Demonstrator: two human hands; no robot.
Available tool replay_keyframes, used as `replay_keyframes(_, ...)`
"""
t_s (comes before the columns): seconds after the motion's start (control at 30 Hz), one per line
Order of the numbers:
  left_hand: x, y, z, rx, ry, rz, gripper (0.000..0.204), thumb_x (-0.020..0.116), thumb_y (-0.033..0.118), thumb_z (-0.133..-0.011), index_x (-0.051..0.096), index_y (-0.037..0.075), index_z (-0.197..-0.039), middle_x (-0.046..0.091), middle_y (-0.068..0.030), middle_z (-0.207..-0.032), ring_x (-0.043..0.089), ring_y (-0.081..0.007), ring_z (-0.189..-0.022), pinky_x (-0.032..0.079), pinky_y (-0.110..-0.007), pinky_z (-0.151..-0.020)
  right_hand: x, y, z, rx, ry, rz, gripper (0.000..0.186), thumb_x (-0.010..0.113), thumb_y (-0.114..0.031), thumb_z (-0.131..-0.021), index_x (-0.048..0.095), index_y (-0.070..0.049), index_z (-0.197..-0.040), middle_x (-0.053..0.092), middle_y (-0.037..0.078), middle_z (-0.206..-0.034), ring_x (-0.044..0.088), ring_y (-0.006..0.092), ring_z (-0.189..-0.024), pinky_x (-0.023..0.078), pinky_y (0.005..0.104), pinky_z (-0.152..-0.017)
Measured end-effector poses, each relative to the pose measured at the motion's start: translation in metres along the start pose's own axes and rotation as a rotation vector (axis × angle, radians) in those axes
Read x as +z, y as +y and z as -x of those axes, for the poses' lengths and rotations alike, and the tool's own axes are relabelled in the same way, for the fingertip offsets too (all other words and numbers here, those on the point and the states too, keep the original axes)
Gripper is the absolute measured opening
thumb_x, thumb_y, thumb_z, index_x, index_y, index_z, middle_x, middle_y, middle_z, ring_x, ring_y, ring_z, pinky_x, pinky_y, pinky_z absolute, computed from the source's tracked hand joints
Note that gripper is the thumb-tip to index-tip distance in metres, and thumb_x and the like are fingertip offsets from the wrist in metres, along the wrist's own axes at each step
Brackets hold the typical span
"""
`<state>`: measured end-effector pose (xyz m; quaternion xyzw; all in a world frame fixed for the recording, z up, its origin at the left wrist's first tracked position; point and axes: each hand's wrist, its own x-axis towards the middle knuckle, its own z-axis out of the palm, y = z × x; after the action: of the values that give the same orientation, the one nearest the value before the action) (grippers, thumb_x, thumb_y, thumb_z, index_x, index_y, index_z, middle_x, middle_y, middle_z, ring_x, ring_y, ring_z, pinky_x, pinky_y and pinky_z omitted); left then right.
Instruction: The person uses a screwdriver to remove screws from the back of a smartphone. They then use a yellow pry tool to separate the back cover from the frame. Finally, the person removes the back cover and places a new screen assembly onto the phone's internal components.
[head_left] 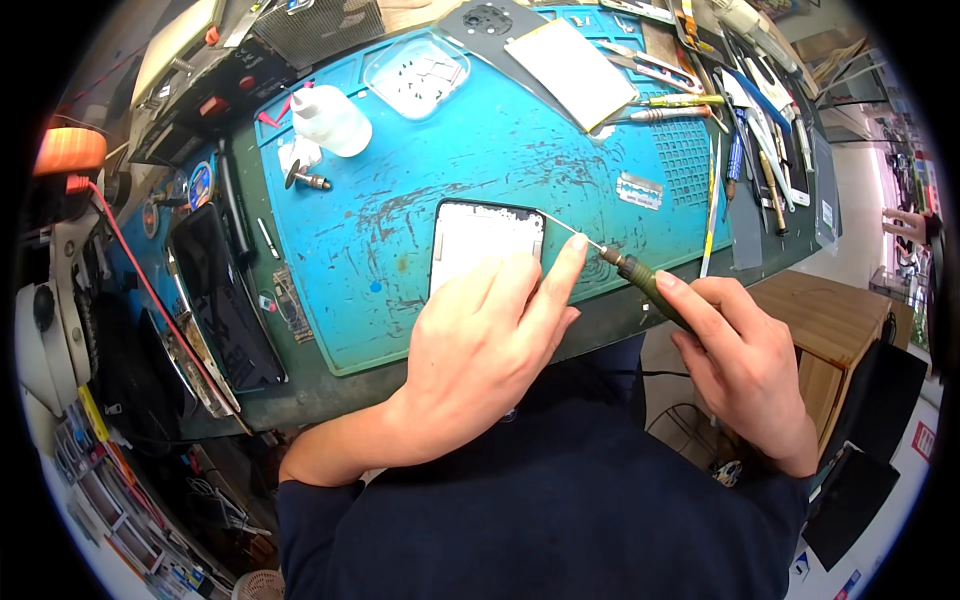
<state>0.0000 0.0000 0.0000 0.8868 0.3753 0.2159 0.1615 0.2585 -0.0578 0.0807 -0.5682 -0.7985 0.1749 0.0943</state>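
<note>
A flat phone-sized panel (490, 228) with a thin black rim and a whitish, patchy face lies on the blue work mat. My left hand (480, 335) covers its lower part, fingers bent over it, hiding how they grip underneath. The left index finger stretches to the right, its tip at the thin metal shaft of a slim tool. In my right hand (735, 345) is that tool (640, 275), a dark green handle with a metal collar. The shaft's far end meets the panel's upper right corner. My right index finger lies along the handle.
On the blue mat (400, 260) stand a white bottle (330, 120) and a clear tray (418, 78) of small dark parts. A razor blade (640, 191) lies right of the panel. Tweezers, pens and other tools crowd the right. A dark phone (225, 300) leans at the left.
</note>
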Motion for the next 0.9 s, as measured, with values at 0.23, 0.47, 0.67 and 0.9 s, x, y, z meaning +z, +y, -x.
replay_keyframes(0.23,0.001,0.0003,-0.0024,0.002,0.0,0.009,0.067,0.084,0.018,-0.086,0.067,0.008,-0.149,0.058,-0.0045,-0.097,0.061,-0.0222,-0.081,0.051,-0.037,-0.071,-0.0008,0.0009,-0.001,-0.007,0.013,0.021,0.063,0.079,0.009,-0.083,0.071,-0.008,-0.143,0.069,0.012,-0.11,0.071,0.0295,-0.081,0.057,0.039,-0.067)
replay_keyframes(0.47,0.0007,0.0001,-0.0018,-0.003,-0.002,0.004,0.067,0.085,0.017,-0.085,0.068,0.009,-0.15,0.058,-0.0043,-0.096,0.061,-0.0221,-0.081,0.051,-0.037,-0.071,-0.001,0.0011,-0.0016,-0.007,0.006,0.022,0.063,0.079,0.011,-0.081,0.071,-0.006,-0.141,0.07,0.013,-0.112,0.072,0.0305,-0.082,0.058,0.0397,-0.068)
replay_keyframes(0.67,0.0004,0.0007,-0.0016,-0.006,-0.004,-0.008,0.068,0.086,0.016,-0.084,0.068,0.009,-0.149,0.057,-0.0041,-0.096,0.061,-0.0219,-0.081,0.051,-0.037,-0.072,-0.0021,0.0002,-0.0024,0.002,-0.008,0.016,0.062,0.077,0.012,-0.082,0.071,-0.006,-0.141,0.069,0.013,-0.111,0.072,0.0305,-0.084,0.057,0.0403,-0.069)
replay_keyframes(0.9,0.0011,0.0004,-0.0027,-0.004,0.018,-0.017,0.065,0.085,0.018,-0.085,0.069,0.007,-0.147,0.054,-0.004,-0.093,0.059,-0.0205,-0.08,0.05,-0.035,-0.069,-0.0028,-0.0028,-0.0045,0.005,-0.026,0.072,0.061,0.077,0.011,-0.083,0.071,-0.006,-0.142,0.068,0.013,-0.111,0.072,0.0312,-0.086,0.057,0.0413,-0.07)
